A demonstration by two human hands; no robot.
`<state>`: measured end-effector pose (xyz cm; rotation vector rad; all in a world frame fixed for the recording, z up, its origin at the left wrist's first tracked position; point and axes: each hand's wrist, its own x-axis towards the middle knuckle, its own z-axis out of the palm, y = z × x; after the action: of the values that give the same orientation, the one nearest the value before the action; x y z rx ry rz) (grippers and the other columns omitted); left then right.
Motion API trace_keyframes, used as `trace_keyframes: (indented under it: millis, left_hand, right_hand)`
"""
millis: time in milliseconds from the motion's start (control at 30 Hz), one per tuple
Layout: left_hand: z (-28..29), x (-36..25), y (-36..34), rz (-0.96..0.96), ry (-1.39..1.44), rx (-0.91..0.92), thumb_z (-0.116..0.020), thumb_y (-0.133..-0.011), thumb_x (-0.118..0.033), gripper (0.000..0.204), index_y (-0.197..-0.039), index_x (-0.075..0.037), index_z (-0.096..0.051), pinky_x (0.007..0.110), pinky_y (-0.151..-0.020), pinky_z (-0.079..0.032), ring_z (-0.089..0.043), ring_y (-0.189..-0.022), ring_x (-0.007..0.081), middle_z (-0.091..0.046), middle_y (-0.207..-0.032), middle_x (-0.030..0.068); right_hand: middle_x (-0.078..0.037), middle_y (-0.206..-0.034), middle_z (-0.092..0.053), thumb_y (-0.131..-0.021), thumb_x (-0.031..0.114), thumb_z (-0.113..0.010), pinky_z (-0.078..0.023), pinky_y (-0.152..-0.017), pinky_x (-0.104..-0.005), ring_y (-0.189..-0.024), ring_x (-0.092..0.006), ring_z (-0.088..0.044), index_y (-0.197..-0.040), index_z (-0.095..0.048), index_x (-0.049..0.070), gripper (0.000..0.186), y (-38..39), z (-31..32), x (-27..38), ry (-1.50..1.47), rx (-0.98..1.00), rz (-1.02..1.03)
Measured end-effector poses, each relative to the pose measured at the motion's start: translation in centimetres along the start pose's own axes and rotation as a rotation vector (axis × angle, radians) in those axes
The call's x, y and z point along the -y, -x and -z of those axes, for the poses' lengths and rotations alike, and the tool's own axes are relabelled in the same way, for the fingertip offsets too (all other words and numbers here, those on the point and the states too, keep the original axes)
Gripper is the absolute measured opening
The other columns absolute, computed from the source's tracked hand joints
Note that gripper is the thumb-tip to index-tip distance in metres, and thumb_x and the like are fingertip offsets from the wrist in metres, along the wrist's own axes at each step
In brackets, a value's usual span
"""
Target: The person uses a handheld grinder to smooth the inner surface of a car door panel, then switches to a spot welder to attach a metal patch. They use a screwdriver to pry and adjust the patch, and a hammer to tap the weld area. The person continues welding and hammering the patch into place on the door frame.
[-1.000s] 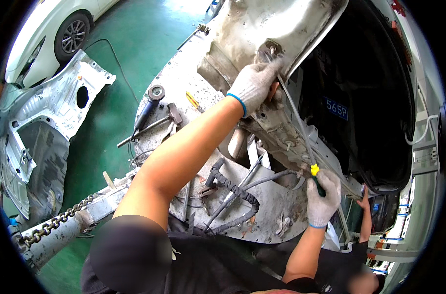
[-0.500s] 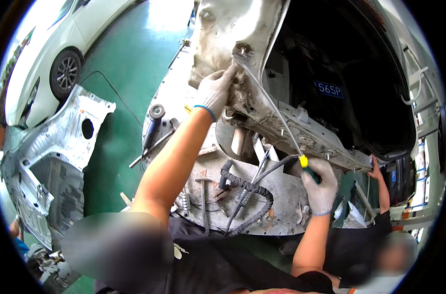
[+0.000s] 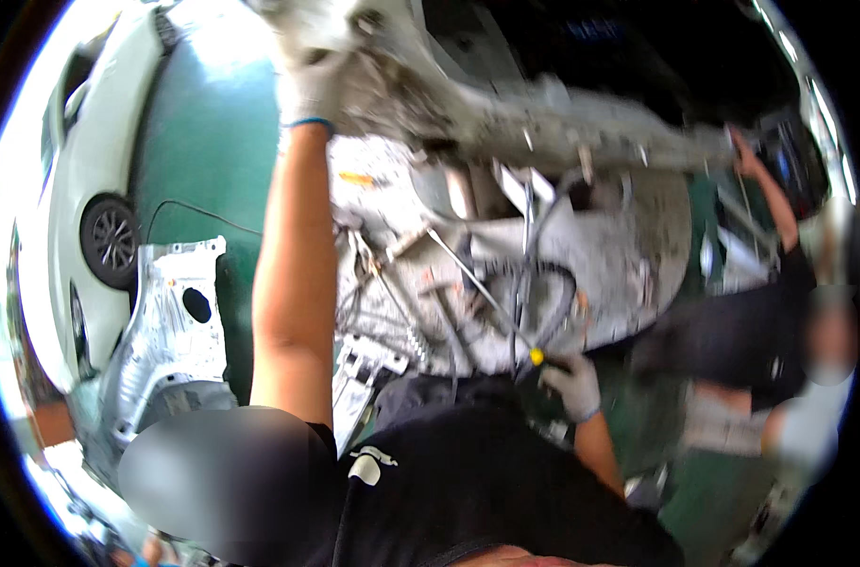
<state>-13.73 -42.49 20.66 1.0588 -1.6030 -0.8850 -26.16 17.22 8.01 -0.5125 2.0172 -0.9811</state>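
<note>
My right hand (image 3: 573,386), in a pale work glove, is closed around the dark handle of a long screwdriver (image 3: 486,295) with a yellow collar. Its thin metal shaft slants up and left over the cluttered floor panel. My left hand (image 3: 312,93), gloved with a blue cuff, is raised against the edge of a worn white car body panel (image 3: 392,99). Blur smears its fingers, so their grip is unclear. The screwdriver tip is apart from that body panel.
Below lie a hammer (image 3: 441,307), a ribbed black hose (image 3: 567,283) and several metal tools. A silver cut-out body panel (image 3: 170,321) and a white car (image 3: 94,189) stand left. A co-worker in black (image 3: 741,331) crouches right, one hand on the body's far end.
My right hand has drawn the screwdriver down and back, its tip leaving the body panel. My left hand has gone up and left along the panel. The whole view has shifted.
</note>
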Motion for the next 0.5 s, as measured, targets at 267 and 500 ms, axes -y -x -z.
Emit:
trace_keyframes:
  millis: [267, 500]
  left_hand:
    - [4.5, 14.6, 20.9, 1.060, 0.856, -0.030, -0.066, -0.101, -0.038, 0.025, -0.087, -0.018, -0.059, 0.024, -0.048, -0.046, -0.055, -0.055, 0.0135, -0.056, -0.069, -0.0028]
    - [10.4, 15.6, 43.8, 1.804, 0.924, 0.302, -0.056, -0.106, -0.040, 0.038, -0.085, -0.009, -0.061, 0.025, -0.047, -0.041, -0.048, -0.052, 0.0161, -0.051, -0.062, 0.0027]
  right_hand:
    - [-0.008, -0.099, -0.072, -0.090, 0.007, -0.072, -0.051, -0.058, -0.0290, -0.076, -0.0137, -0.067, -0.129, -0.066, -0.001, 0.040, -1.2, -8.8, -7.9, -0.349, -0.051, -0.359]
    - [-0.015, -0.113, -0.075, -0.085, 0.017, -0.078, -0.056, -0.089, -0.0363, -0.101, -0.0268, -0.072, -0.129, -0.069, 0.011, 0.046, -12.2, -17.0, -13.0, 0.009, 0.004, 0.118]
